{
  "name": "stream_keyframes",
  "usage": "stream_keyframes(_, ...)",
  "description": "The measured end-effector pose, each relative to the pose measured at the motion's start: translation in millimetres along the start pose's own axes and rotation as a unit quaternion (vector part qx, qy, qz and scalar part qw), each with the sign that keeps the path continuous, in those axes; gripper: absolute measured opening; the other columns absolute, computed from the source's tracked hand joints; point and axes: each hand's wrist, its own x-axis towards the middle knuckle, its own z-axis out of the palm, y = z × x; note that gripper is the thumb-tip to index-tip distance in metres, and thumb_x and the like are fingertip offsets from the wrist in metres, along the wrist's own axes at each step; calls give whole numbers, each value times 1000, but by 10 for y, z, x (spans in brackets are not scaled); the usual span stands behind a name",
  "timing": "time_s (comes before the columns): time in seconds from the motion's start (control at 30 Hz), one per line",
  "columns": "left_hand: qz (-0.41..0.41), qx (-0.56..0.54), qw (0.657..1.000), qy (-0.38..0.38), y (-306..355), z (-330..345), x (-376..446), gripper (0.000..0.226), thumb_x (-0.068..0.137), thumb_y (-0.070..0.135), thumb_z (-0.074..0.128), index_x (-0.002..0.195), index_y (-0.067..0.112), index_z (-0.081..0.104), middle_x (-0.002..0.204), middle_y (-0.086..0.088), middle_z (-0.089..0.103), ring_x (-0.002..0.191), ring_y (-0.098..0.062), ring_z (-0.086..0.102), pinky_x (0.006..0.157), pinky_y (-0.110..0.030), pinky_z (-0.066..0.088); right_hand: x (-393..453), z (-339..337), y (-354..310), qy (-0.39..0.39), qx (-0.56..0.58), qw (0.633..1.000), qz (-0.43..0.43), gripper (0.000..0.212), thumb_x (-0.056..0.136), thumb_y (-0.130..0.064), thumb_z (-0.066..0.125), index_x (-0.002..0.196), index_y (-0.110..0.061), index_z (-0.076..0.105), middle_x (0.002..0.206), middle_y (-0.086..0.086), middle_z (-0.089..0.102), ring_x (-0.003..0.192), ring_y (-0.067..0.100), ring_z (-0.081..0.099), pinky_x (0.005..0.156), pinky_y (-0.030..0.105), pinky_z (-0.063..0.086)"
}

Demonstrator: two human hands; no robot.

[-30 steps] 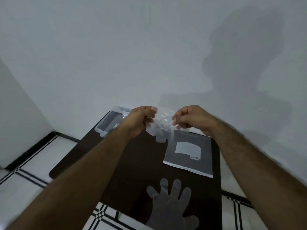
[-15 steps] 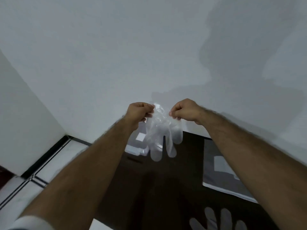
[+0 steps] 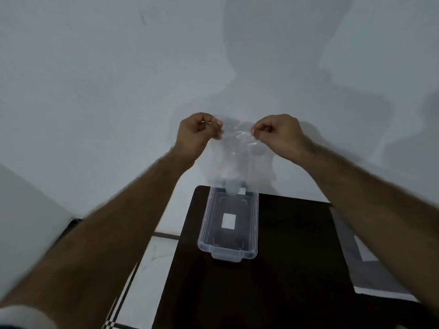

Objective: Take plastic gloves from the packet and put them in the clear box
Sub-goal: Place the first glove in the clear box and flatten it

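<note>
A thin clear plastic glove hangs spread between my two hands, fingers pointing down. My left hand pinches its upper left edge and my right hand pinches its upper right edge. Right below it the clear box stands open on the dark table, with a white label on its floor. One glove finger dangles over the box's far rim. The grey gloves packet lies flat on the table at the right, partly hidden by my right forearm.
A white wall rises directly behind the table. White floor tiles with dark lines show to the left of the table. The box sits near the table's far left corner.
My view has swung left, bringing the box to the centre. Both hands carried the glove over the box and pulled apart, spreading it wider. The loose glove near the table's front edge has left the view.
</note>
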Motion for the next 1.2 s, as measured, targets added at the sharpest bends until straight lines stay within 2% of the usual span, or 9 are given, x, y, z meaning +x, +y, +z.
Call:
stream_keyframes(0.1,50,15,997,-55,-193,-168,-72,3,98,-2,73,100,-4,74,90,-18,80,84,-31,78,86,-40,65,-175,85,13,11,-26,998,-47,8,96,-27,78,99,-23,83,87,-13,78,78,0,70,75,10,50)
stream_keyframes(0.17,73,53,994,-66,-347,-225,-204,7,97,5,78,99,-1,76,93,-14,81,87,-29,79,87,-36,64,-348,167,76,4,-37,996,-80,8,96,-20,78,101,-20,84,89,-14,77,80,-3,69,76,7,49)
stream_keyframes(0.27,87,117,986,-75,-669,-276,-406,7,95,13,83,95,9,77,91,0,81,85,-13,77,82,-23,59,-564,353,268,-4,-83,990,-113,9,96,-20,77,103,-18,84,95,-10,79,85,6,72,83,22,55)
stream_keyframes(0.53,86,277,943,-165,-1477,-317,-655,18,98,31,80,111,19,82,109,7,82,94,-9,76,86,-29,63,-812,962,850,-101,-203,958,-178,16,96,-21,72,106,-16,83,107,-1,81,94,17,73,93,38,54)
stream_keyframes(0.63,103,352,911,-190,-1710,-346,-715,26,98,32,78,119,17,81,118,-3,81,105,-23,75,93,-37,60,-931,1141,1042,-151,-245,946,-152,25,100,-30,60,108,-21,81,113,-4,80,101,16,71,107,42,46)
stream_keyframes(0.77,123,388,878,-251,-1951,-331,-805,26,98,36,75,117,20,82,118,0,82,108,-25,73,95,-39,57,-1108,1369,1293,-223,-311,912,-147,43,101,-40,38,108,-28,79,112,-9,78,110,15,68,117,44,33)
stream_keyframes(0.93,148,398,860,-283,-2145,-239,-921,19,94,23,83,111,14,83,115,-2,82,110,-31,73,101,-34,42,-1238,1537,1427,-295,-358,877,-125,26,103,-39,49,110,-34,74,111,-14,76,113,9,66,126,45,21)
stream_keyframes(1.03,195,395,833,-333,-2276,-206,-937,12,94,21,81,104,14,83,110,-4,83,102,-29,77,108,-47,45,-1315,1584,1435,-321,-374,861,-129,25,104,-40,52,110,-32,74,107,-10,77,110,11,69,127,47,17)
stream_keyframes(1.2,162,436,779,-421,-2401,-171,-912,16,103,28,67,114,22,76,116,1,81,114,-20,74,131,-57,18,-1409,1659,1448,-345,-380,844,-154,13,100,-38,64,106,-32,74,109,-5,77,115,17,70,127,52,19)
